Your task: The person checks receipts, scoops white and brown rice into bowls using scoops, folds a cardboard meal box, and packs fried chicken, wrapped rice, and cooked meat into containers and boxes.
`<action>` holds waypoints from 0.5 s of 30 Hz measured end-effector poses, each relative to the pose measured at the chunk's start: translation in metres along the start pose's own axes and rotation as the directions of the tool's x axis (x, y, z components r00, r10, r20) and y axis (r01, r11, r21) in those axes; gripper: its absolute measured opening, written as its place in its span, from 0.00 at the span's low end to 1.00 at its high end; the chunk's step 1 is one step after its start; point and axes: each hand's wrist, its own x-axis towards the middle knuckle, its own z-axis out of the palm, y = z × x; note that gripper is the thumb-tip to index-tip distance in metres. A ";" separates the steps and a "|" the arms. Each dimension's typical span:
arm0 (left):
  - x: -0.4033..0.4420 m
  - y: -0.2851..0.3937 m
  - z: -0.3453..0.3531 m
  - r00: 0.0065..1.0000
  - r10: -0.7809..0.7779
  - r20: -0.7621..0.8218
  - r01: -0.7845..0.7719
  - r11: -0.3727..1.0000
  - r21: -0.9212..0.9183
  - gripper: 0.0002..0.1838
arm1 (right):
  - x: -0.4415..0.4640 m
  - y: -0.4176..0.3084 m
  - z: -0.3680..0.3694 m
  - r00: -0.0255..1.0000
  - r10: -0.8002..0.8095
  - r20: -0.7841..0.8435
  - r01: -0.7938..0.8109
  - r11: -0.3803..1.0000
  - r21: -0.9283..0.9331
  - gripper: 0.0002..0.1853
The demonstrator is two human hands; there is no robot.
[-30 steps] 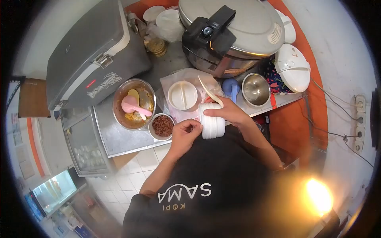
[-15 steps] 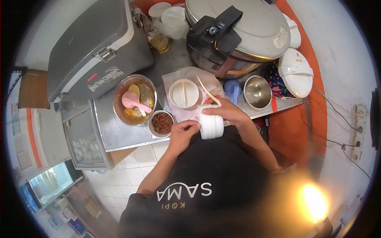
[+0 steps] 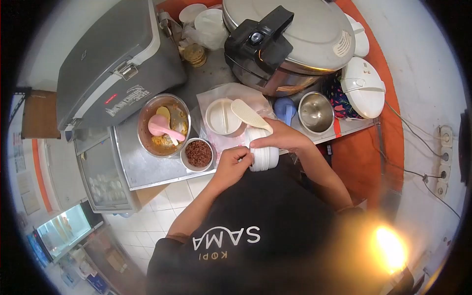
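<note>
A nested stack of white bowls (image 3: 265,158) is held on its side against the front of the black shirt. My right hand (image 3: 285,136) wraps round the far side of the stack, and a cream rice paddle (image 3: 248,114) sticks out from under it. Pinched at the rims on the near left is my left hand (image 3: 233,167). Beyond them, on a sheet of wrapping paper (image 3: 209,98), stands a white divided bowl (image 3: 216,118), partly behind the paddle. A white bowl of reddish-brown rice (image 3: 199,153) sits beside my left hand.
Left of the rice, a metal bowl (image 3: 142,130) holds food remains, a pink scoop (image 3: 160,126) and another utensil. A blue scoop (image 3: 285,109) and a steel bowl (image 3: 316,113) lie right. Behind stand a large cooker (image 3: 295,39), a grey cooler box (image 3: 113,64) and a flowered rice cooker (image 3: 364,91).
The rice paddle has turned from edge-on to show its broad face, tilting left over the divided bowl. My left hand has shifted slightly right along the rims of the stack.
</note>
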 end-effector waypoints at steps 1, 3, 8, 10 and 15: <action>0.000 0.000 0.000 1.000 0.008 -0.020 -0.007 1.000 0.004 0.11 | 0.002 0.001 -0.002 1.000 0.022 0.016 -0.022 1.000 -0.019 0.38; -0.003 0.001 0.000 0.998 0.021 -0.061 -0.020 1.000 0.015 0.11 | 0.005 0.005 -0.004 0.998 0.049 0.039 -0.049 0.999 -0.013 0.39; -0.019 -0.008 -0.024 0.924 -0.067 -0.377 -0.057 0.949 -0.309 0.09 | -0.007 0.025 -0.020 0.993 0.119 0.017 -0.119 0.964 0.238 0.36; -0.034 -0.017 -0.055 0.889 0.052 -0.456 -0.082 0.995 -0.047 0.06 | -0.016 0.030 -0.024 0.996 0.091 0.002 -0.087 0.942 0.323 0.36; -0.063 -0.045 -0.056 0.913 0.356 -0.200 -0.029 0.545 0.838 0.13 | -0.015 0.025 -0.018 0.997 0.069 -0.036 -0.055 0.955 0.291 0.35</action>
